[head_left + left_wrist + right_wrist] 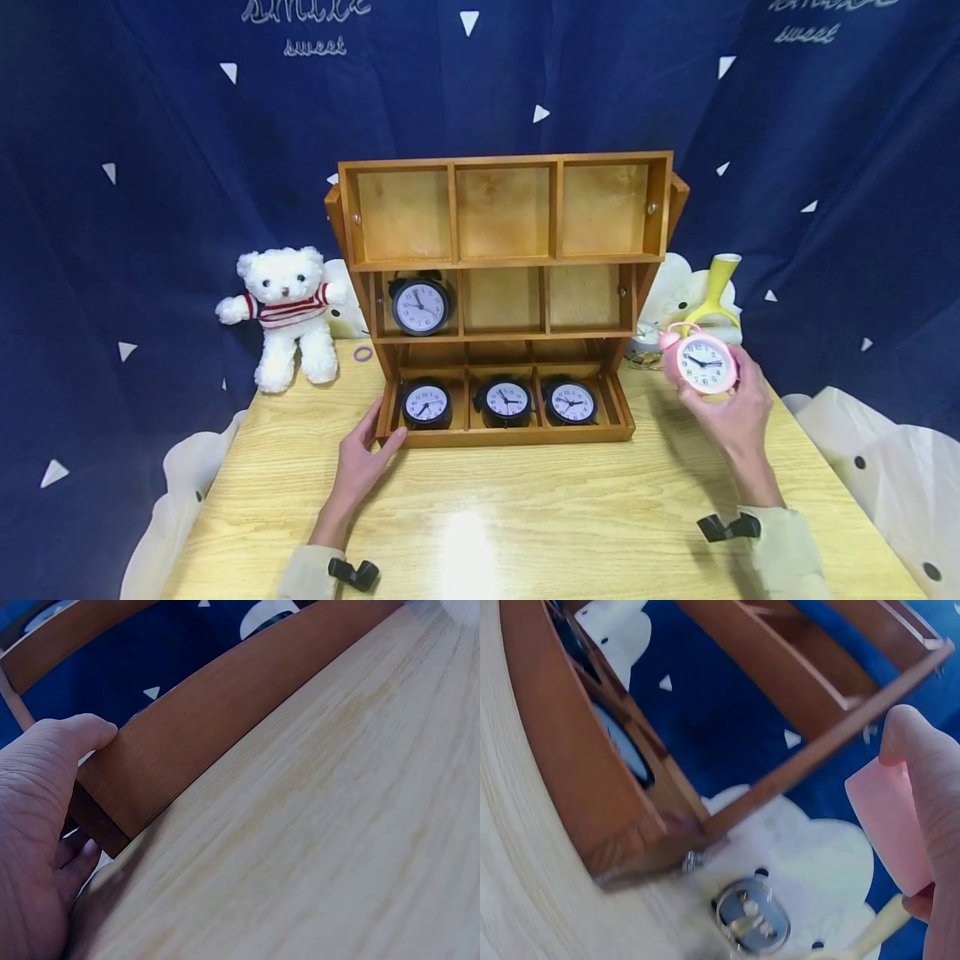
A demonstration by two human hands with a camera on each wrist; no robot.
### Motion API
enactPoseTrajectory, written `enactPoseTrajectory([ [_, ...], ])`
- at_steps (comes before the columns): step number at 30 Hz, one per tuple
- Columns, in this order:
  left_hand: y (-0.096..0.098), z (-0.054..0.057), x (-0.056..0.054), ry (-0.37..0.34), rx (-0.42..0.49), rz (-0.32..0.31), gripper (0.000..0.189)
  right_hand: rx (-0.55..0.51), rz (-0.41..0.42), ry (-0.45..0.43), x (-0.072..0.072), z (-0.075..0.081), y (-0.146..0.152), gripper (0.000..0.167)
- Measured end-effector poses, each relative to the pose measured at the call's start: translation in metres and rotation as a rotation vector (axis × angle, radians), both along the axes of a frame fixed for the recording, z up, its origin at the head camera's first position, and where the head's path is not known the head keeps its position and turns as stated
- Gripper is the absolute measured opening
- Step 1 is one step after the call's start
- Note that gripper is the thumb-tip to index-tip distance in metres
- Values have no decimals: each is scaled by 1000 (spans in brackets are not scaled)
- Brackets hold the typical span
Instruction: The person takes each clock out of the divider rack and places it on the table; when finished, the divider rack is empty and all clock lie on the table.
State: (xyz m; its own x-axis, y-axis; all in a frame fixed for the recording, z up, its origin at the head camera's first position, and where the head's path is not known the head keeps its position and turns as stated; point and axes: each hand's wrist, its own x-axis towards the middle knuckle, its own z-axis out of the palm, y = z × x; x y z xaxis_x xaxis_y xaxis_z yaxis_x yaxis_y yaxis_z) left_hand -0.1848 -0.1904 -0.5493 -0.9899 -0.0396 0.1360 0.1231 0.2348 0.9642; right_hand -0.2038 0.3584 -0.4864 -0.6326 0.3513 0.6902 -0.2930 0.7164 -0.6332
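A pink alarm clock (703, 363) is in my right hand (738, 412), held above the table to the right of the wooden shelf (504, 441). The right wrist view shows its pink side (891, 825) between thumb and fingers. My left hand (362, 460) grips the front left corner of the shelf's bottom tier, thumb over the front board (172, 742). Three black alarm clocks, among them the middle one (506, 402), lie in the bottom compartments. Another black clock (420, 306) sits in the middle tier's left compartment. The top tier (502, 212) has bare compartments.
A white teddy bear (288, 312) in a striped sweater sits at the left, with a purple ring (363, 353) near it. Behind the right hand stand a yellow vase-like object (717, 287) and a round metallic item (645, 337). A dark blue curtain (510, 83) hangs behind.
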Motion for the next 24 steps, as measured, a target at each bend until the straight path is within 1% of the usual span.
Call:
enactPoseTrajectory([
  [2, 0, -3, -2, 3, -7, 1, 74, 2, -15, -15, -3, -5, 7, 82],
  [8, -5, -30, -13, 9, -6, 20, 75, -14, -52, -87, -13, -24, 31, 83],
  [10, -6, -34, -14, 17, -8, 24, 75, -19, -69, -110, -16, -31, 38, 82],
  [14, -8, -38, -14, 39, -10, 31, 76, -24, -112, -181, -21, -45, 50, 76],
  [16, -8, -38, -14, 40, -9, 34, 76, -34, -118, -225, -23, -52, 56, 72],
  [19, -7, -38, -15, 34, -4, 32, 77, -49, -132, -298, -26, -63, 64, 72],
  [21, -8, -38, -15, 24, -5, 28, 77, -59, -133, -333, -27, -69, 70, 73],
  [22, -7, -34, -14, 12, -6, 28, 77, -63, -137, -351, -27, -72, 72, 75],
  [24, -7, -34, -13, 10, -10, 27, 76, -69, -142, -376, -26, -75, 74, 76],
])
